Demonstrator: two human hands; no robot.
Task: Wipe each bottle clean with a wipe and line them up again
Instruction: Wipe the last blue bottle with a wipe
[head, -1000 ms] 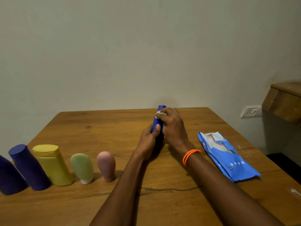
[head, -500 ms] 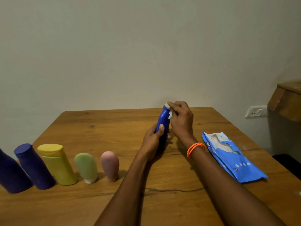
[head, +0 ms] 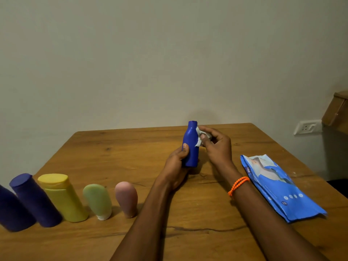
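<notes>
A smooth, matte blue bottle (head: 191,146) stands nearly upright above the middle of the wooden table (head: 116,147), its long axis vertical and narrow neck pointing up. The left hand (head: 176,164) grips its lower body, thumb across the front. The right hand (head: 216,144) pinches a crumpled white wipe (head: 200,137) against the bottle's shoulder. Along the table's left front stand five rounded bottles — two dark purple (head: 35,200), one yellow (head: 64,198), one pale green (head: 98,200), one pink (head: 126,196). A glossy blue wipe pack (head: 278,187) lies flat to the right — bare wood stretches behind the hands.
</notes>
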